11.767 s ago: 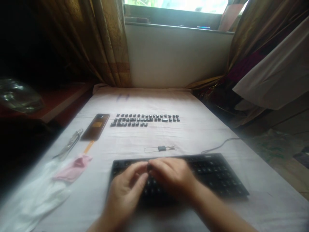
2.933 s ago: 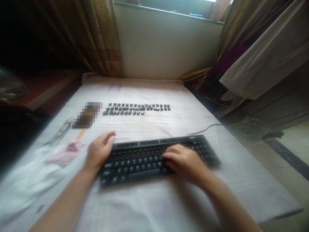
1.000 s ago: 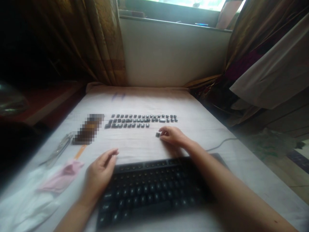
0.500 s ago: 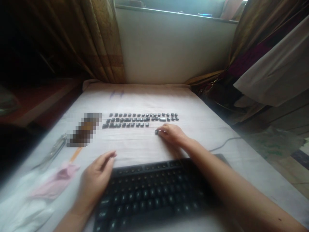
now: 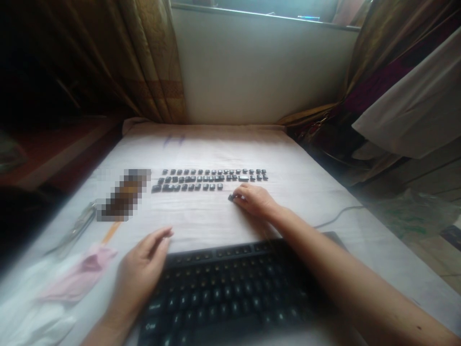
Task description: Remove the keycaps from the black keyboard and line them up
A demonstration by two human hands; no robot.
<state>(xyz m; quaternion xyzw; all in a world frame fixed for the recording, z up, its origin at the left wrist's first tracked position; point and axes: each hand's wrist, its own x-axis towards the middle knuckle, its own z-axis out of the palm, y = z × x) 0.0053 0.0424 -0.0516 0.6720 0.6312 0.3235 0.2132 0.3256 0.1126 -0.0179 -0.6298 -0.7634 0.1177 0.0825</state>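
Observation:
Between the fingertips of my right hand point(image 5: 254, 199) is a small black keycap point(image 5: 231, 197), just below the rows of loose black keycaps point(image 5: 205, 179) on the white cloth. My left hand point(image 5: 146, 259) rests at the upper left corner of a black keyboard point(image 5: 216, 293), its fingers slightly curled and apart from the thumb, with nothing in them. The keyboard's upper rows show bare key positions, while lower rows carry lettered keys. My right forearm passes over the keyboard's right part and hides it.
Left on the cloth-covered table point(image 5: 216, 144) are a pixelated item point(image 5: 124, 194), a metal tool point(image 5: 81, 223), an orange strip point(image 5: 111, 232), a pink cloth point(image 5: 81, 274) and white fabric point(image 5: 32, 302). A cable point(image 5: 338, 215) runs off to the right.
My right hand has shifted very slightly left with the keycap between its fingers. My left hand stays beside the keyboard. The camera view has moved a little.

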